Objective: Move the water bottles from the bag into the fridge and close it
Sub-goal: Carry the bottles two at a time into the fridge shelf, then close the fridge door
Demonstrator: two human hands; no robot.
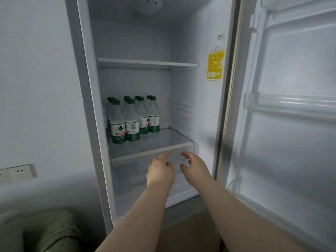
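The fridge [189, 99] stands with its door [291, 124] swung wide to the right. Several water bottles [132, 119] with green caps and green-white labels stand upright in rows on the left half of the glass shelf [174, 142]. My left hand [160, 170] and my right hand [194, 167] reach side by side toward the shelf's front edge, just below it, in front of the clear drawer [131, 180]. Both hands have loosely curled fingers and hold nothing. The bag is out of view.
A bare upper shelf [145, 63] sits above the bottles. A yellow sticker [215, 64] is on the fridge's right inner wall. Door racks [283, 104] line the door. A wall socket [17, 173] is at the left, and green fabric [52, 230] lies at the bottom left.
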